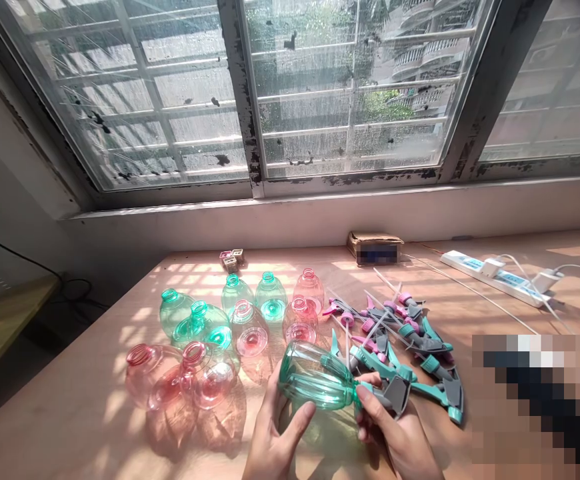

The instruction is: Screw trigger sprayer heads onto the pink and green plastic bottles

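Observation:
My left hand (276, 437) is wrapped round a clear teal plastic bottle (315, 382) that lies on its side above the table. My right hand (399, 437) grips the teal and grey trigger spray head (395, 393) at the bottle's neck. Both hands are low in the middle of the view. Just behind them lies a pile of teal and pink spray heads (410, 340) with thin white dip tubes.
Several empty teal and pink bottles (230, 320) stand or lie on the wooden table (70, 427) to the left. A small cardboard box (374, 247) and a white power strip (495, 275) with plugs sit by the window wall. A blurred patch covers the right front.

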Tool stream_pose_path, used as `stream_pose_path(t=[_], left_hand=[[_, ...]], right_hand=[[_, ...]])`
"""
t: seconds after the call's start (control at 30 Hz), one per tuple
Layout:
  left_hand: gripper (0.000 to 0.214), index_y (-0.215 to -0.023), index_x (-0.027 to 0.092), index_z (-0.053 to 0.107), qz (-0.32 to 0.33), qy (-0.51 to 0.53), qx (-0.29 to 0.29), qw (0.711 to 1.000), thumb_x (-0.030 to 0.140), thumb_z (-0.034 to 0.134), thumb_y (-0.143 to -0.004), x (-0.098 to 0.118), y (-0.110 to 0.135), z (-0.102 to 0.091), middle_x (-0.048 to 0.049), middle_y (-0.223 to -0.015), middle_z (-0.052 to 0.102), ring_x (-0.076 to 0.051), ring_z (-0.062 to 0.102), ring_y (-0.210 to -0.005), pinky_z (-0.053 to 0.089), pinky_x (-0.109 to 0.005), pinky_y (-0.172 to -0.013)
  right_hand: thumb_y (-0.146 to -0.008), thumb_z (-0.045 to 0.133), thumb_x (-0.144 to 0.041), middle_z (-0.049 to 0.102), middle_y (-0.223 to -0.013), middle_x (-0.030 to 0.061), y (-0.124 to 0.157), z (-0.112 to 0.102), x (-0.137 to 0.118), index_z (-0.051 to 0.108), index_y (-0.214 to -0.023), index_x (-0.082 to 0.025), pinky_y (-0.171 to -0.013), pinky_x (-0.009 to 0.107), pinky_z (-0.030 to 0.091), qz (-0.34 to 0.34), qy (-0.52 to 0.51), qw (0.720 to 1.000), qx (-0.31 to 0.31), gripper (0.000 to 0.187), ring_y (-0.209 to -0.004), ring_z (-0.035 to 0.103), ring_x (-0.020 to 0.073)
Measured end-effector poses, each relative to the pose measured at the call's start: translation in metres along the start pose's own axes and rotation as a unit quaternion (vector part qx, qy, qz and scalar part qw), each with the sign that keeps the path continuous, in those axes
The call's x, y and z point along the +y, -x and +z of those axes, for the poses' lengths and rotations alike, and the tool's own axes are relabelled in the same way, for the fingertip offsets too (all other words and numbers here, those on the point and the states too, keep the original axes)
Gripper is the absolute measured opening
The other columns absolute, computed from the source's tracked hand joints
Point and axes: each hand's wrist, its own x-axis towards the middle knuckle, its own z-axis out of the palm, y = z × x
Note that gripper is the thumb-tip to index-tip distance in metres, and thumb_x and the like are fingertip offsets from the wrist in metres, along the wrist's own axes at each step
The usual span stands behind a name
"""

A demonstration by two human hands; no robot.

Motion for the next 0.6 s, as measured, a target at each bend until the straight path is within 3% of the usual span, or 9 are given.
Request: stream_pose_path(t=[0.6], left_hand=[[0.082,-0.156,0.029,0.053,0.009,-0.027,-0.006,1.0,0.057,0.081,-0.084,0.0024,-0.0007,-0.001,-0.0111,-0.153,0.066,-0.036,0.056,-0.147,0.046,-0.044,-0.122]], right_hand=[[-0.081,0.083,-0.068,0.066,-0.057,-0.0024,0.0027,0.0026,-0.0059,0.067,-0.093,-0.022,-0.048,0.026,0.047,0.003,-0.007,1.0,0.009,0.05,-0.046,0.062,0.0172]])
